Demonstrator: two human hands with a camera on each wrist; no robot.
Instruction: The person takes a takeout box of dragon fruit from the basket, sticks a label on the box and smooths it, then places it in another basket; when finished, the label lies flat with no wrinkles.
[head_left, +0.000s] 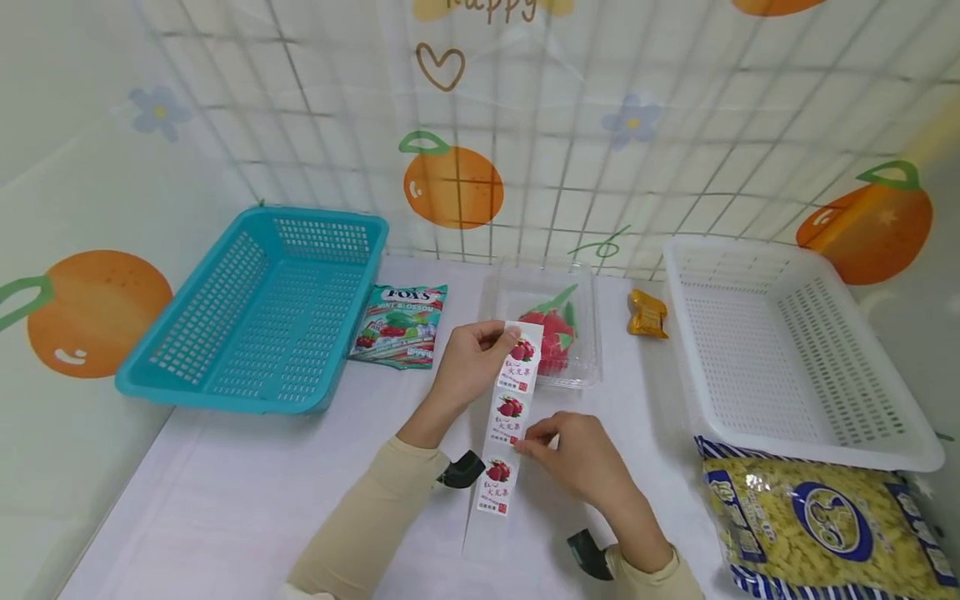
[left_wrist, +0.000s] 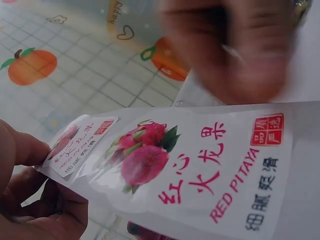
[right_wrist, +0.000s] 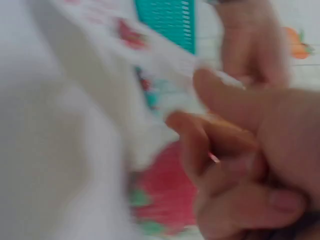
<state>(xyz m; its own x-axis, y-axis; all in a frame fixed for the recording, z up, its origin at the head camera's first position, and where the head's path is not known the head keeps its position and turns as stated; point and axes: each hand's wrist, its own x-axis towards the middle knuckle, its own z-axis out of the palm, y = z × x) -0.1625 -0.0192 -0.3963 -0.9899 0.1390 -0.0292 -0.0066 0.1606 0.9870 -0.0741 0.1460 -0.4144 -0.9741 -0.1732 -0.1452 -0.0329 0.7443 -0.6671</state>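
Note:
A strip of white stickers (head_left: 507, 421), printed with red pitaya fruit and lettering on a pale backing, slants up from the table. My left hand (head_left: 468, 362) pinches its top end between thumb and fingers. My right hand (head_left: 577, 458) is at the strip's right edge, fingers bent, thumb and fingertip close to the middle sticker; I cannot tell whether they grip it. In the left wrist view a large sticker (left_wrist: 145, 160) reads RED PITAYA. Behind the strip's top is a clear plastic box (head_left: 588, 358) with a red and green fruit-like item (head_left: 558, 333) inside.
A teal basket (head_left: 322, 396) stands at the left, beside a green candy bag (head_left: 401, 329). At the right are a small gold-wrapped item (head_left: 647, 315), a white basket (head_left: 705, 400) and a bag of pasta (head_left: 825, 525). A fruit-printed cloth covers a wire grid behind.

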